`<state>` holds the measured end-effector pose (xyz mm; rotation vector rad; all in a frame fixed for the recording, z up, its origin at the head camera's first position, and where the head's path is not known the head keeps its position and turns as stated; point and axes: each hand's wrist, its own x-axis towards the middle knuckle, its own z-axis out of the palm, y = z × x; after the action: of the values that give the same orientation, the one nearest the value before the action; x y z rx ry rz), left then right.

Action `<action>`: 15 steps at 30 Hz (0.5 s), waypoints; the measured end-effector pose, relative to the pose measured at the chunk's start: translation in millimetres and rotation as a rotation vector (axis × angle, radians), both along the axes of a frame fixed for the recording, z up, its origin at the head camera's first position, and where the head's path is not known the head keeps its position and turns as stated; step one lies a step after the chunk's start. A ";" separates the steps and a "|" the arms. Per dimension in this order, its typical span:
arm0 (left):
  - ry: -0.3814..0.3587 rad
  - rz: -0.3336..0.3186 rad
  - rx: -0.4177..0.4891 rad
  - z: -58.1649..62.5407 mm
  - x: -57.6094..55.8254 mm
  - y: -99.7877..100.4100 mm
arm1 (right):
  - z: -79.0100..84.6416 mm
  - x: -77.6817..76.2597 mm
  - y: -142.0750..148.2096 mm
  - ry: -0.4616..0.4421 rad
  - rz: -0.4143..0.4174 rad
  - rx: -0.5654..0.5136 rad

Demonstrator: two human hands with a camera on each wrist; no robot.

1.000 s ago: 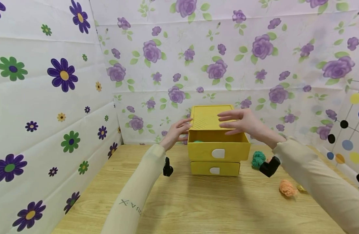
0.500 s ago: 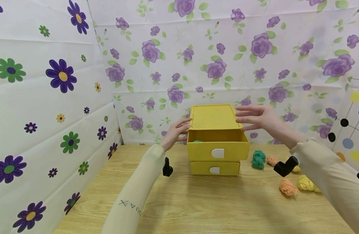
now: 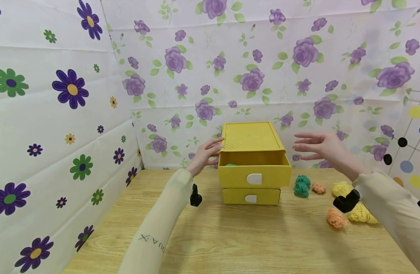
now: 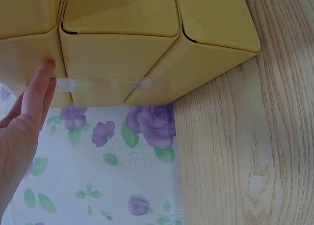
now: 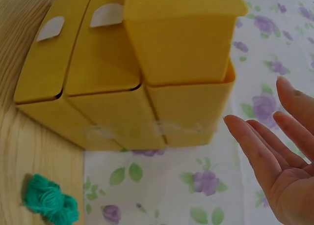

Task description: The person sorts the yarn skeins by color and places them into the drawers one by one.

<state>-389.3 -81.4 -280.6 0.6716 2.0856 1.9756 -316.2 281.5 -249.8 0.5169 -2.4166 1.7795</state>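
Observation:
A yellow drawer box (image 3: 252,137) stands on the table, its top drawer (image 3: 253,176) pulled out. Something green (image 3: 230,164) shows inside that drawer, mostly hidden by the front. My left hand (image 3: 206,154) rests its straight fingers on the box's left side; in the left wrist view a fingertip (image 4: 49,67) touches the yellow wall. To the right of the box, my right hand (image 3: 321,147) hovers apart from it with fingers extended and nothing held. Below that hand lies a green yarn bundle (image 3: 302,186), also seen in the right wrist view.
On the right of the wooden table (image 3: 230,243) lie a small orange yarn bundle (image 3: 318,187), a larger orange one (image 3: 336,218) and yellow bundles (image 3: 362,214), partly behind the right wrist's black camera mount (image 3: 347,201). Flowered sheets (image 3: 196,76) hang behind and at the sides.
My right hand has moved right, from above the open drawer to beyond the box's right side, uncovering the yellow yarn. The left hand and the drawer stay put.

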 end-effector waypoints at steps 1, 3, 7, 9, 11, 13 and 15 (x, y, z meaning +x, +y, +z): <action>-0.001 -0.002 0.002 -0.1 -0.2 -0.3 | -2.9 -0.6 1.5 -0.006 -0.009 0.005; -0.001 -0.004 0.005 -1.1 -1.5 -0.9 | -9.3 -1.7 4.2 -0.019 -0.029 -0.001; -0.001 0.004 0.017 -6.9 -8.9 -1.0 | -21.6 -5.1 10.6 -0.029 -0.014 0.003; 0.000 0.018 0.021 -10.6 -13.4 -0.7 | -27.6 -7.4 13.8 -0.037 -0.011 0.009; 0.008 0.032 0.022 -13.5 -16.6 -0.1 | -33.4 -9.7 16.5 -0.055 -0.028 0.022; 0.014 0.044 0.022 -15.3 -18.4 0.2 | -39.4 -11.9 19.3 -0.081 -0.059 0.026; 0.020 0.049 0.025 -16.3 -19.2 0.2 | -45.5 -13.9 22.2 -0.103 -0.088 0.040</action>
<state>-408.4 -81.2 -296.9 0.6537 2.1123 2.0324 -330.2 303.7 -295.3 0.3241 -2.5048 1.7670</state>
